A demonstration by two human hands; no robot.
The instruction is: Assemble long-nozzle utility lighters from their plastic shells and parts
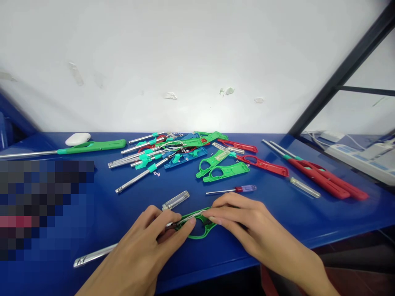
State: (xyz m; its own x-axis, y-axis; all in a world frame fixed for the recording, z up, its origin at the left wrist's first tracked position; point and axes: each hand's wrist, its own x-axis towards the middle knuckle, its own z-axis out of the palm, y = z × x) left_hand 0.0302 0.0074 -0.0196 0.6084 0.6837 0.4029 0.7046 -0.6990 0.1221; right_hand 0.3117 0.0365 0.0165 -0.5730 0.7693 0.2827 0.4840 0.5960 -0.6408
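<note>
A gas lighter lies opened up before me, with a green handle shell (199,237) around a finger loop and a long metal tube (95,255) reaching to the left. My left hand (145,242) is closed on it where tube and shell meet, its thumb and fingers pressing from both sides. At the other end, my right hand (249,222) pinches inside the shell; thin pale wires (193,216) run between the fingertips. What lies under those fingertips is hidden. Behind the left hand rests a clear fuel tank (176,200). A small screwdriver (245,188) lies beyond the right hand.
Metal tubes with teal collars (135,179) pile up at the back, beside loose green shells (226,172) and red shells (268,166). Whole red lighters (324,176) lie right, a green lighter (105,145) and white case (78,139) left. A power strip (364,160) is far right.
</note>
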